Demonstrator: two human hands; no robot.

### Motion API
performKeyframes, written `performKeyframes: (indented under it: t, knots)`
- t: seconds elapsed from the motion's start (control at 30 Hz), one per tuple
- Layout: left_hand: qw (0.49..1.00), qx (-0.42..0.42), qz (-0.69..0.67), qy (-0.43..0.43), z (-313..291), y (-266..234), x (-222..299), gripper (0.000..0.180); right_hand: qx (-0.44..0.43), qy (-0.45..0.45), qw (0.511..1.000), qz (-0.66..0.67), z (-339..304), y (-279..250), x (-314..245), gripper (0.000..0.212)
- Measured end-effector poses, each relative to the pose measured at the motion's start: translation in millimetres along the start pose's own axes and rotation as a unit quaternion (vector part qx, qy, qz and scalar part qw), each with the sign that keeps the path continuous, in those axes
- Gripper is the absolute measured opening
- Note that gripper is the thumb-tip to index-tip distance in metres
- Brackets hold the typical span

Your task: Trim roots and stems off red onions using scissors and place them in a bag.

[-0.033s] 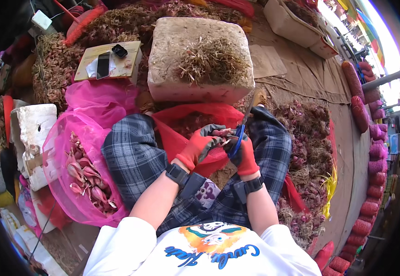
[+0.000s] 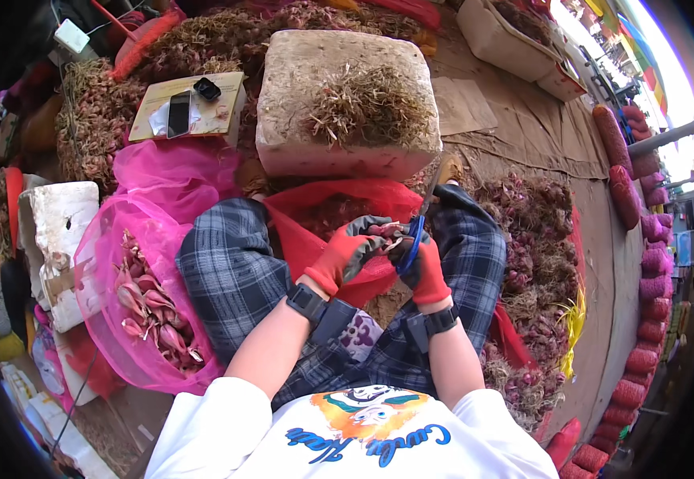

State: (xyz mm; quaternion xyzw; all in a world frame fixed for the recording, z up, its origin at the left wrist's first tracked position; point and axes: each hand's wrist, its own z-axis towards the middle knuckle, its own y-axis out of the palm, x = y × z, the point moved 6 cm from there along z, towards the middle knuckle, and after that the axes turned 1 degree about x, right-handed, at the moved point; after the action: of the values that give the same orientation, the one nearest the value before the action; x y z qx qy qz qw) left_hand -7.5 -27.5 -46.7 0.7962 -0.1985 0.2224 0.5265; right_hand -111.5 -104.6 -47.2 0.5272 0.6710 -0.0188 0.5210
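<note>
My left hand (image 2: pixel 352 251), in a red and grey glove, is closed on a small reddish shallot (image 2: pixel 383 231). Blue-handled scissors (image 2: pixel 416 239) are gripped in my right hand (image 2: pixel 425 267), gloved the same way. Both hands meet above my lap, fingers close together at the shallot. Beneath them a red mesh bag (image 2: pixel 295 231) spreads between my knees, with dark shallots showing through it. On my left, a pink mesh bag (image 2: pixel 107 335) holds trimmed shallots (image 2: pixel 155 307).
A foam box (image 2: pixel 283 96) stands ahead, bearing a heap of dry trimmings (image 2: pixel 371 108). Left of it a phone (image 2: pixel 179 114) and a black watch-like device (image 2: pixel 207 89) rest on a box (image 2: pixel 151 100). Untrimmed shallots (image 2: pixel 526 239) lie on my right. Filled red mesh sacks (image 2: pixel 640 359) line the far right.
The scissors have turned slightly in my right hand, their blades now pointing more straight ahead. My left hand keeps its place on the shallot.
</note>
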Motion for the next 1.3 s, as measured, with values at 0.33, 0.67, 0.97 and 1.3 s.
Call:
performKeyframes:
  t: [0.33, 0.67, 0.97, 1.3]
  knots:
    - [0.983, -0.052, -0.174, -0.022, 1, -13, 0, 0.034, 0.108, -0.104, 0.970, -0.194, 1, -12, -17, 0.025]
    - [0.982, -0.078, -0.150, -0.086, -6, 0, 0, 0.021, -0.019, -0.137, 0.979, -0.148, -17, 33, -41, 0.027]
    - [0.994, -0.067, 0.014, -0.085, -8, -12, -2, 0.016, -0.008, -0.127, 0.971, -0.204, -14, 32, -35, 0.029]
    - [0.920, -0.145, 0.345, 0.117, -11, -9, 2, 0.023, -0.016, -0.072, 0.928, -0.365, -16, 29, -39, 0.020]
